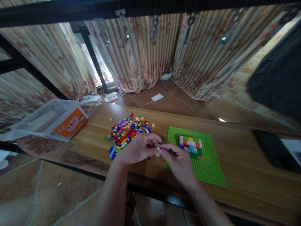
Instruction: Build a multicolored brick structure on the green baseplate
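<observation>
My left hand [138,149] and my right hand [180,160] meet above the table, fingertips pinched together. Between them they hold small toy bricks [158,150], a whitish part and a magenta part; the fingers cover most of them. Behind and beside my left hand spreads a pile of loose colourful toy bricks [127,128]. To the right of my right hand lies a green baseplate [208,169]. On it stands a low structure of white, orange, blue, yellow and green bricks [191,147], partly behind my right hand.
A clear plastic box [44,121] with an orange label stands at the table's left end. A black flat object [275,149] lies at the right, beside white paper [293,147]. The wooden table [242,157] has a dark front edge; curtains [145,56] hang beyond it.
</observation>
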